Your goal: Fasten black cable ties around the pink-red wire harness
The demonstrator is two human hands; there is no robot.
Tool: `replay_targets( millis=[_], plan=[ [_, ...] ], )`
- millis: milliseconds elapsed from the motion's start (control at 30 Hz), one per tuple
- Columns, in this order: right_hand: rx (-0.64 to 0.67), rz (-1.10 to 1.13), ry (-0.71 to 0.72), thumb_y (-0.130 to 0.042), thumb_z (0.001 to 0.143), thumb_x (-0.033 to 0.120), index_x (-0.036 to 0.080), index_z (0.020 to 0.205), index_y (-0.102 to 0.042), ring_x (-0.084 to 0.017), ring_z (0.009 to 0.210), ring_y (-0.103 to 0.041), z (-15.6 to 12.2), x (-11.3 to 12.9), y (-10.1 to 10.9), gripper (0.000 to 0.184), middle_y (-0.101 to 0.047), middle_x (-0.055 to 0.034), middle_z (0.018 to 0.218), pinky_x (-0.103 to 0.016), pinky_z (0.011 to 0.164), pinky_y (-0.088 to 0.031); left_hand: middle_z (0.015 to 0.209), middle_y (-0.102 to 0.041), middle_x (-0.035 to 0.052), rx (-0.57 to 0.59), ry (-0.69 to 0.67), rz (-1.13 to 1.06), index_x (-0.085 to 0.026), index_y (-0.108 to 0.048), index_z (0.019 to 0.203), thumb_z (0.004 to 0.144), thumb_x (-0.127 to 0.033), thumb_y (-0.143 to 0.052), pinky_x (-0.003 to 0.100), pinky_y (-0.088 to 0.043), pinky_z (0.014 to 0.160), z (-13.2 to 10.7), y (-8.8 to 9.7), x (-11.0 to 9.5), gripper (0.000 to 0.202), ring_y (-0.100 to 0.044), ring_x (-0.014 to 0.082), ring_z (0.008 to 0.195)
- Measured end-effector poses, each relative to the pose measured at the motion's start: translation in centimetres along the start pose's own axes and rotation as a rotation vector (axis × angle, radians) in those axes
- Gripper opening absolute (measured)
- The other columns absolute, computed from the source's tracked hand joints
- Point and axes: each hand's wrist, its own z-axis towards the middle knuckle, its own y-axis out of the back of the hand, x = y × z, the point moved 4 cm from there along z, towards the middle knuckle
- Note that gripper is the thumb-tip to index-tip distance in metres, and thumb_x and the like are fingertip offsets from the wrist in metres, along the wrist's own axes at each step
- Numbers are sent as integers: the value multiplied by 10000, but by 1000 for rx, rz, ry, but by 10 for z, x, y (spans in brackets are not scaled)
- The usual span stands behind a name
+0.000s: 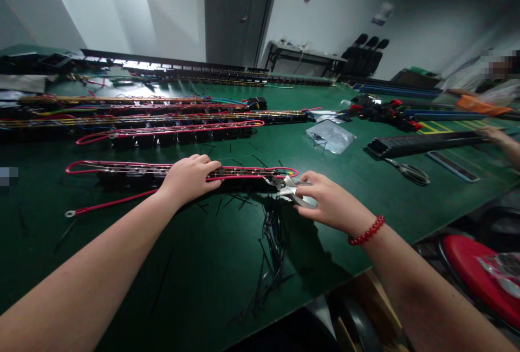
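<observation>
A long black socket strip (239, 177) wired with red cable lies across the green table (203, 265) in front of me. My left hand (190, 177) rests on top of it, fingers curled over the strip and pressing it down. My right hand (330, 201) is closed around the handles of a pair of side cutters (289, 187), whose jaws sit at the strip's right end. A red bead bracelet (366, 231) circles my right wrist. A heap of black cable ties (273, 243) lies just below the strip, between my hands.
More wired strips (162, 119) lie in rows further back. A clear plastic bag (331, 135), scissors (410, 170) and a black strip (422, 143) lie to the right, where another person's hand (498, 136) reaches in. A red stool (475, 276) stands beyond the table's right edge.
</observation>
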Motion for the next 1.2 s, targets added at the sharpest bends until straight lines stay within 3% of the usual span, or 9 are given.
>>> replay_targets(
  millis=[200, 400, 500, 633, 767, 867, 1033, 1100, 1200],
  plan=[
    [-107, -11, 63, -633, 850, 230, 183, 1052, -646, -292, 1005, -653, -7, -1, 1, 209, -692, -138, 1092, -429, 839, -551, 1130, -685, 73, -14, 3, 2, -260, -636, 1245, 978, -507, -465, 338, -482, 784, -1, 0, 0, 402, -637, 258, 1026],
    [-157, 48, 94, -610, 872, 264, 220, 1011, -599, -236, 972, -696, -15, -4, -3, 145, -731, -84, 1039, -350, 841, -555, 1127, -686, 71, -6, -1, -3, -257, -635, 1252, 972, -508, -474, 346, -484, 784, -1, 0, 0, 410, -638, 262, 1020],
    [-233, 63, 5, -602, 877, 316, 230, 1035, -572, -231, 978, -687, -16, -19, 5, 182, -712, -80, 1056, -340, 852, -542, 1128, -689, 63, 4, -9, -9, -255, -628, 1265, 964, -496, -488, 348, -489, 790, 0, 0, 0, 410, -636, 258, 1024],
    [-341, 45, -237, -591, 873, 379, 210, 1087, -515, -199, 753, -645, -2, -69, 9, 283, -685, -83, 989, -320, 680, -506, 1133, -687, 68, 14, -12, -4, -249, -625, 1261, 954, -491, -501, 359, -494, 790, 0, -1, 0, 410, -634, 261, 1013],
    [-244, 16, -324, -677, 797, 412, 198, 1039, -575, -181, 681, -616, 24, -118, -8, 339, -682, -48, 898, -298, 607, -463, 1171, -679, 91, 16, -2, 18, -231, -632, 1243, 948, -470, -508, 383, -504, 799, -1, -1, -3, 400, -634, 283, 1028],
    [-170, 5, -324, -693, 830, 471, 175, 1084, -609, -154, 695, -602, 35, -131, -23, 399, -669, -31, 896, -307, 646, -492, 1164, -683, 93, 18, 3, 37, -230, -641, 1226, 946, -446, -511, 397, -514, 799, -3, -1, -6, 377, -638, 292, 1027],
    [-211, 23, -274, -608, 895, 348, 167, 1084, -646, -321, 1154, -586, 45, -111, -16, 264, -666, -167, 1208, -487, 960, -471, 1127, -694, 93, 19, -3, 58, -241, -652, 1212, 946, -410, -512, 428, -526, 817, -5, -1, -9, 345, -641, 299, 1008],
    [-168, 68, -272, -526, 956, 319, 177, 1027, -655, -274, 1041, -638, 55, -101, -8, 205, -700, -133, 1082, -433, 909, -504, 1134, -696, 99, 21, -7, 52, -236, -652, 1218, 943, -409, -521, 433, -533, 816, -5, -1, -9, 350, -641, 303, 1012],
    [8, 159, -288, -568, 983, 332, 173, 1013, -658, -155, 786, -658, 80, -95, -7, 185, -698, -38, 903, -320, 749, -556, 1159, -695, 105, 28, -21, 32, -236, -647, 1233, 933, -411, -538, 439, -543, 816, -6, -2, -7, 364, -641, 308, 1022]
  ],
)
